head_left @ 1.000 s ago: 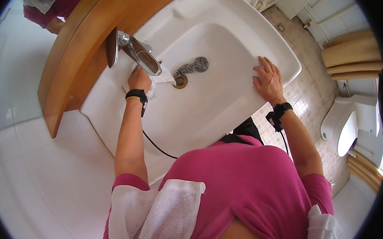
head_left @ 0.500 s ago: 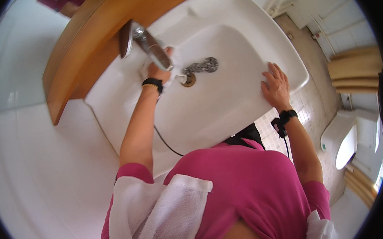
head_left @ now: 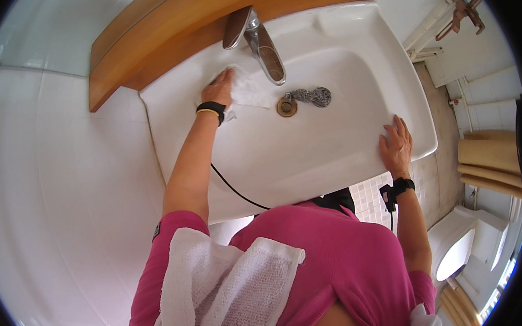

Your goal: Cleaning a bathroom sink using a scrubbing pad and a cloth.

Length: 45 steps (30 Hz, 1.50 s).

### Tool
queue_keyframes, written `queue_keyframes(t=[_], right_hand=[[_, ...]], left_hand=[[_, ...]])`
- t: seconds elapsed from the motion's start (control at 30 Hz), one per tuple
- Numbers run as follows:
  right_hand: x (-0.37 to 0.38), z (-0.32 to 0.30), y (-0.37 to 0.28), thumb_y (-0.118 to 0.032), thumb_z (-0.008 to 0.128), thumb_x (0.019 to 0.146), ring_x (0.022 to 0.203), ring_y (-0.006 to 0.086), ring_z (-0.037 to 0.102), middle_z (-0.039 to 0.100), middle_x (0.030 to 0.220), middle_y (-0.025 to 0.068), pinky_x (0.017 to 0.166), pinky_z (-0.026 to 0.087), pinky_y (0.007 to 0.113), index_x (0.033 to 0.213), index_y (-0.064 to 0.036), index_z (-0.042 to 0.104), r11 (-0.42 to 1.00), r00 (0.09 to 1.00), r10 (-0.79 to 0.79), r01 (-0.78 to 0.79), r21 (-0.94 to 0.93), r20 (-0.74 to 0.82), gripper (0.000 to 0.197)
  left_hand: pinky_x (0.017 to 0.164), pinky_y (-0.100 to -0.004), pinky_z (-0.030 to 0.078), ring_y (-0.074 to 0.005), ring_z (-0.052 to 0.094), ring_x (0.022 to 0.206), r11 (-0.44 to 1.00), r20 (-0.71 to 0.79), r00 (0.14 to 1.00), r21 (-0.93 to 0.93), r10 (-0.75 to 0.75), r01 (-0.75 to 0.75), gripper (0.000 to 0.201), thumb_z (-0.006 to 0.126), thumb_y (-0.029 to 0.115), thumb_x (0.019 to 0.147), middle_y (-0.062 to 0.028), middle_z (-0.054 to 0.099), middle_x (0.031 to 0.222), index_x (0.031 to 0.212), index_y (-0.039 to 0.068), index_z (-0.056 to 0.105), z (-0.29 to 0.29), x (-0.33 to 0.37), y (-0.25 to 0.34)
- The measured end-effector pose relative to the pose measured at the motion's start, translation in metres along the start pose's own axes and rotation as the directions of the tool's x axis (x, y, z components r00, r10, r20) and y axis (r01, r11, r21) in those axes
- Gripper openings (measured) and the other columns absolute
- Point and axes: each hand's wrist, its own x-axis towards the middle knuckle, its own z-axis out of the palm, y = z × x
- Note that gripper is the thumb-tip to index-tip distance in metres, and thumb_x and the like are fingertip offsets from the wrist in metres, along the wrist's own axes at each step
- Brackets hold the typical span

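Note:
My left hand presses a thin white cloth against the left side of the white washbasin; its fingers are partly hidden by the cloth. The chrome faucet stands just right of that hand, apart from it. On the basin's right front rim rests my right hand, fingers apart, holding nothing. A grey chain-like clump lies in the bowl beside the round brass-coloured drain.
A wooden shelf runs behind the basin. A white towel hangs over my left shoulder. Black cable trails from my left wrist. To the right are pipes, a tan curtain and a white toilet.
My left hand and the cloth have moved away from the drain, to the left of the faucet. The view has shifted too. My right hand stays on the rim.

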Motion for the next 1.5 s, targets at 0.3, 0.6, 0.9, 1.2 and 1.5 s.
queue_keyframes(t=[0.3, 0.6, 0.9, 1.2, 1.5], right_hand=[[-0.001, 0.002, -0.004, -0.014, 0.058, 0.076, 0.126, 0.0304, 0.037, 0.044, 0.133, 0.0137, 0.103, 0.029, 0.043, 0.105, -0.0084, 0.058, 0.999, 0.999, -0.024, 0.024, -0.032, 0.021, 0.029], [-0.002, 0.002, -0.004, -0.014, 0.058, 0.077, 0.126, 0.0306, 0.037, 0.043, 0.133, 0.013, 0.102, 0.031, 0.044, 0.105, -0.009, 0.059, 0.998, 1.0, -0.006, 0.008, -0.066, 0.03, 0.029], [-0.002, 0.003, -0.003, -0.012, 0.06, 0.075, 0.125, 0.0315, 0.038, 0.043, 0.133, 0.0132, 0.101, 0.031, 0.044, 0.105, -0.0084, 0.058, 0.999, 0.999, -0.016, 0.018, -0.036, 0.035, 0.03], [-0.002, 0.004, -0.001, -0.013, 0.06, 0.075, 0.126, 0.0324, 0.037, 0.043, 0.133, 0.0154, 0.102, 0.03, 0.045, 0.105, -0.0077, 0.058, 0.998, 0.999, -0.037, 0.039, -0.039, 0.031, 0.031], [-0.002, 0.002, -0.005, -0.013, 0.059, 0.076, 0.126, 0.0331, 0.035, 0.042, 0.133, 0.016, 0.102, 0.029, 0.045, 0.106, -0.0067, 0.058, 0.996, 0.997, -0.017, 0.024, -0.091, 0.071, 0.031]], left_hand=[[0.094, -0.0348, 0.044, -0.0228, 0.05, 0.116, 0.986, -0.288, 0.954, 0.114, -0.082, 0.12, 0.046, 0.039, 0.008, 0.082, -0.0103, 0.044, 0.134, 0.128, 0.007, 0.042, -0.003, -0.004, -0.047], [0.097, -0.0361, 0.041, -0.0258, 0.041, 0.124, 0.805, -0.327, 0.736, -0.248, -0.593, 0.539, 0.06, 0.042, 0.01, 0.078, -0.0106, 0.032, 0.143, 0.137, 0.006, 0.029, -0.021, -0.036, -0.136], [0.104, -0.0373, 0.032, -0.0334, 0.029, 0.13, 0.688, -0.254, 0.651, -0.421, -0.715, 0.591, 0.063, 0.045, 0.009, 0.076, -0.0218, 0.025, 0.142, 0.135, -0.003, 0.026, -0.016, -0.019, -0.179], [0.109, -0.0338, 0.025, -0.0313, 0.025, 0.132, 0.714, -0.283, 0.662, -0.384, -0.694, 0.585, 0.06, 0.046, 0.009, 0.075, -0.0215, 0.028, 0.141, 0.131, -0.005, 0.031, -0.013, -0.015, -0.17], [0.11, -0.0296, 0.019, -0.0262, 0.018, 0.136, 0.744, -0.179, 0.731, -0.307, -0.658, 0.594, 0.066, 0.043, 0.018, 0.078, -0.0166, 0.027, 0.144, 0.135, -0.007, 0.026, -0.033, -0.005, -0.098]])
